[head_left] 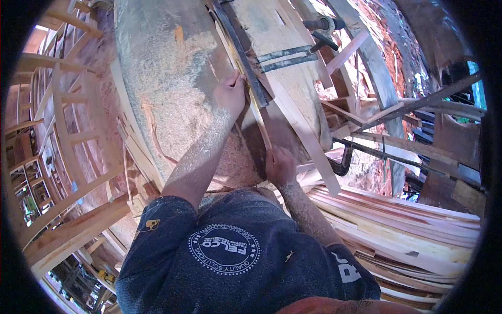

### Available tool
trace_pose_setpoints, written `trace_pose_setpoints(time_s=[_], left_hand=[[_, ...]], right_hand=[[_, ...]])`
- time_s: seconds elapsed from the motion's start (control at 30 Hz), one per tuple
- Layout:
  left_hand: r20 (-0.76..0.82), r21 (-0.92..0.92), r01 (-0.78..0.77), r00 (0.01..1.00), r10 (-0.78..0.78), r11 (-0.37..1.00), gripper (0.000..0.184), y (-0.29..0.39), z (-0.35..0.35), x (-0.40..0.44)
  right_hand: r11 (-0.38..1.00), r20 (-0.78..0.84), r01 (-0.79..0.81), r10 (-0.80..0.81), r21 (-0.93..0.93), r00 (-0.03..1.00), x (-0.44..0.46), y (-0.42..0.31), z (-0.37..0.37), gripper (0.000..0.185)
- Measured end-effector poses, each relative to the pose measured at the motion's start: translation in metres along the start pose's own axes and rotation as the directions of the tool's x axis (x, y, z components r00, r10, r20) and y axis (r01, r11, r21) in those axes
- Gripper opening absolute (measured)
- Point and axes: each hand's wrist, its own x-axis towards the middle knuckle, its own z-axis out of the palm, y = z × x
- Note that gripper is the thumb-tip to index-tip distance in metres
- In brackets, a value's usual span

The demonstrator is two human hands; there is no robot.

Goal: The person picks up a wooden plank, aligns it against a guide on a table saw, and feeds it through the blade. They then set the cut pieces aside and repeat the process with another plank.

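Observation:
A long, thin wooden strip (261, 124) lies along a dark metal fence bar (241, 56) on a sawdust-covered worktable (167, 78). My left hand (230, 93) is closed, with thumb and fingertips at the strip's left side, partway up its length. Closer to my body, my right hand (281, 165) is closed around the strip's near end. Sawdust coats both forearms. Right of the fence lies a pale flat board (298, 131), slanting toward the table's near right edge.
A black C-clamp (342, 159) sits at the table's right edge, with a metal handle (324, 24) further up. Long stacked boards (397, 225) lie at the lower right. Wooden frames (63, 110) stand at left, above sawdust-covered ground.

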Motion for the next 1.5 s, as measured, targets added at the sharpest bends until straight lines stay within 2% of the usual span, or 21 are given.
trace_pose_setpoints(time_s=[0.2, 0.3, 0.4, 0.5, 0.57, 0.63, 0.73, 0.8, 0.93, 1.13, 1.23, 1.33, 1.43, 1.5], left_hand=[[-0.083, 0.061, -0.051, 0.995, 0.056, 0.997, 0.028, -0.010, 0.007, 0.014], [-0.071, 0.022, -0.110, 0.991, 0.111, 0.994, 0.028, -0.012, 0.007, 0.020], [-0.068, 0.082, -0.090, 0.993, 0.096, 0.993, 0.028, -0.014, 0.007, 0.020], [0.116, 0.146, 0.010, 0.993, -0.027, 0.989, 0.035, 0.020, -0.012, -0.009], [-0.013, 0.248, -0.003, 1.000, 0.007, 0.969, 0.037, 0.043, -0.016, -0.071], [0.218, -0.050, 0.004, 0.976, 0.008, 0.999, 0.038, -0.010, -0.018, -0.107], [0.197, 0.109, -0.210, 0.963, 0.186, 0.972, 0.035, -0.006, -0.026, -0.147], [0.180, 0.040, -0.165, 0.971, 0.155, 0.985, 0.034, -0.004, -0.023, -0.141], [0.191, -0.152, -0.085, 0.975, 0.113, 0.985, 0.032, -0.021, -0.011, -0.101], [0.152, -0.092, 0.014, 0.988, 0.000, 0.996, 0.030, -0.016, -0.005, -0.055], [0.229, -0.154, 0.183, 0.963, -0.145, 0.971, 0.029, -0.016, -0.005, -0.040], [0.122, -0.143, -0.039, 0.991, 0.057, 0.989, 0.028, -0.019, -0.002, -0.035], [0.117, -0.112, -0.088, 0.988, 0.101, 0.990, 0.029, -0.021, -0.003, -0.033], [0.126, -0.117, -0.064, 0.989, 0.079, 0.991, 0.028, -0.020, -0.003, -0.031]], right_hand=[[0.999, 0.029, -0.029, 0.030, -0.032, 0.999, 0.011, -0.001, 0.002, 0.011], [1.000, 0.001, -0.016, 0.016, -0.027, 1.000, 0.015, -0.002, 0.004, 0.010], [0.999, -0.031, -0.007, 0.006, -0.040, 1.000, 0.014, 0.000, 0.005, 0.008], [1.000, 0.097, -0.030, 0.031, -0.002, 0.995, 0.006, -0.007, -0.012, 0.007], [0.997, 0.065, -0.065, 0.067, -0.034, 0.996, -0.034, 0.000, -0.017, 0.007], [0.995, 0.050, -0.084, 0.086, -0.049, 0.995, -0.069, 0.005, -0.024, 0.006], [0.996, 0.030, -0.080, 0.081, -0.026, 0.996, -0.087, 0.006, -0.029, 0.006], [0.997, -0.001, -0.077, 0.077, 0.010, 0.997, -0.084, 0.004, -0.025, 0.008], [0.992, 0.090, -0.090, 0.098, -0.087, 0.991, -0.052, 0.009, -0.014, 0.009], [0.997, 0.027, -0.047, 0.049, -0.064, 0.998, -0.003, -0.001, 0.001, 0.011], [0.998, 0.021, -0.036, 0.037, -0.043, 0.999, 0.010, -0.005, 0.003, 0.011], [0.998, 0.030, -0.058, 0.059, -0.026, 0.998, 0.020, -0.008, 0.004, 0.009], [0.999, 0.023, -0.043, 0.043, -0.022, 0.999, 0.020, -0.006, 0.006, 0.009], [1.000, 0.007, -0.016, 0.016, -0.006, 1.000, 0.022, -0.005, 0.006, 0.012]])
